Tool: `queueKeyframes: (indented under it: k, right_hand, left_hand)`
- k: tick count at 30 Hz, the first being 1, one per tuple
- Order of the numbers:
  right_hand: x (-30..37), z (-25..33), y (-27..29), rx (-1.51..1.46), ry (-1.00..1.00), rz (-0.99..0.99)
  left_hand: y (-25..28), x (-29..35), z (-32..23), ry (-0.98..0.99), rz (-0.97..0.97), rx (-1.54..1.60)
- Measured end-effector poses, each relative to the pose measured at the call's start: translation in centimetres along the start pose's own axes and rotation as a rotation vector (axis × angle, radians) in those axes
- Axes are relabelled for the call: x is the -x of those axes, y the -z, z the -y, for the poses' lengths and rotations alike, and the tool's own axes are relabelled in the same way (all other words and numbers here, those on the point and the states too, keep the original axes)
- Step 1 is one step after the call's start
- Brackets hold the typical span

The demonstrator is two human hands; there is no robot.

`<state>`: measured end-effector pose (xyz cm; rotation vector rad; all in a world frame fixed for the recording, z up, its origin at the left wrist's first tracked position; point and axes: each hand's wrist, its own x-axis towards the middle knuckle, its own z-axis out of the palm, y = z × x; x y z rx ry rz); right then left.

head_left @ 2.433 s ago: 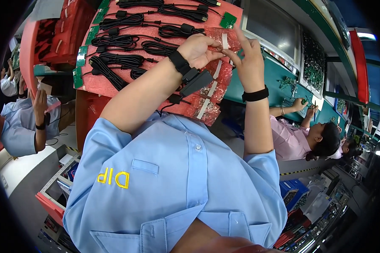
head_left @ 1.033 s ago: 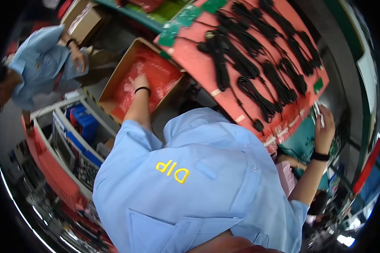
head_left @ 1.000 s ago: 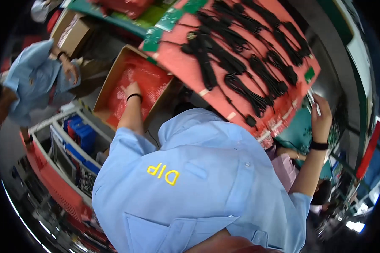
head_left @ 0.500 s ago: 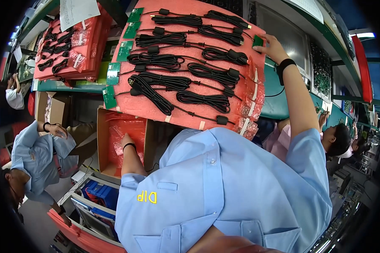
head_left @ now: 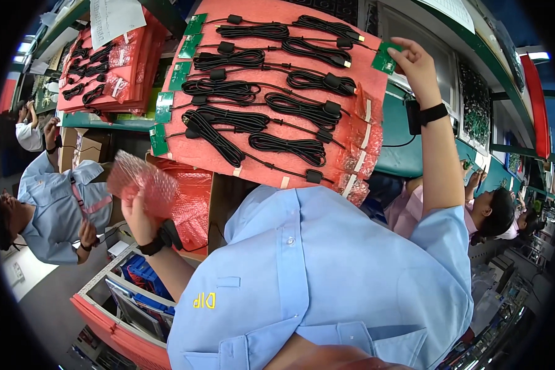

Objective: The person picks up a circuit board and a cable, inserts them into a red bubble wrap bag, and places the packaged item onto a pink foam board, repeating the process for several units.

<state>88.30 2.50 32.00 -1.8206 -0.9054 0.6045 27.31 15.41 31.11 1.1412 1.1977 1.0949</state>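
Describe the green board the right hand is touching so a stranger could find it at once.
Start at the big red tray covered with coiled black cables. Go to its upper right corner, where the right hand pinches a small green circuit board. The other green boards line the tray's left edge; this one alone sits at the right, between fingertips.

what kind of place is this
Most likely an electronics assembly line. A red tray holds bundled black cables wired to small green circuit boards, and co-workers in light blue work shirts sit at nearby benches.
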Motion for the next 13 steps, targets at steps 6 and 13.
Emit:
queueKeyframes:
  k: [6, 13]
  right_hand:
    - [-0.7, 2.6, 0.1, -0.225, 0.041, 0.053]
    - [-0.6, 8.7, 1.0, -0.113, -0.054, 0.067]
  left_hand:
    - [-25.5, 2.1, -8.6, 0.260, 0.757, 0.216]
    - [-46.0, -0.6, 6.2, 0.273, 1.140, -0.458]
